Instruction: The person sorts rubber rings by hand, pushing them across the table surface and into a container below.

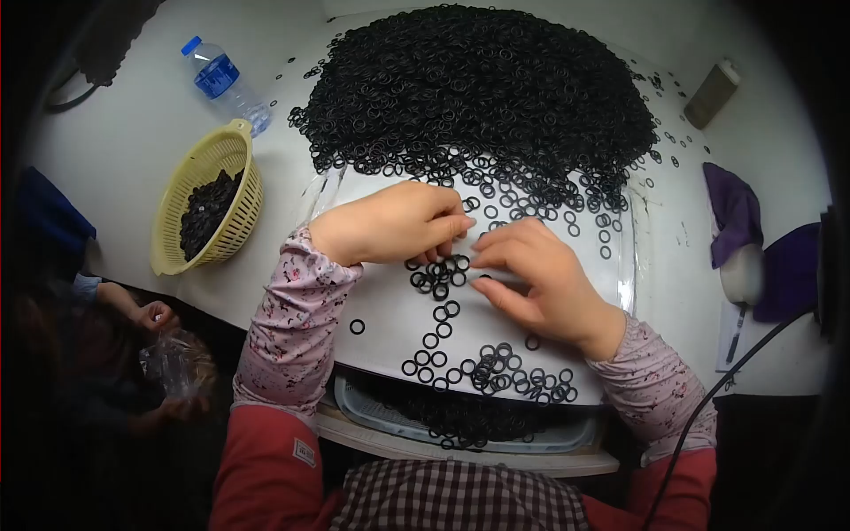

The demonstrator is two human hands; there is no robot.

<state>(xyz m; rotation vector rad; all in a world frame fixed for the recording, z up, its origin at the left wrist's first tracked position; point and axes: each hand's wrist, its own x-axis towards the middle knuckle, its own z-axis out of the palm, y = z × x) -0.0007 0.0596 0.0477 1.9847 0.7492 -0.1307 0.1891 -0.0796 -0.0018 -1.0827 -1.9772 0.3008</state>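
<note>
My left hand (398, 221) is over the white work surface with its fingers curled and thumb pressed to the forefinger. Whatever is in that pinch, if anything, is hidden. Close to its fingertips lies a small cluster of black rubber rings (440, 280). Facing it from the right, my right hand (549, 285) has its thumb and fingers apart, holding nothing visible. Beyond both hands rises a large heap of black rings (478, 88), with loose ones scattered along its near edge. Another group of rings (500, 367) lies near the table's front edge, below my right hand.
At left are a yellow plastic basket (250, 208) with dark pieces inside and a water bottle (217, 75). Below the table edge, a tray (363, 409) holds more rings. A brownish bottle (713, 93), purple cloth (735, 208) and black cable (708, 398) are right. Another person's hand (155, 314) is lower left.
</note>
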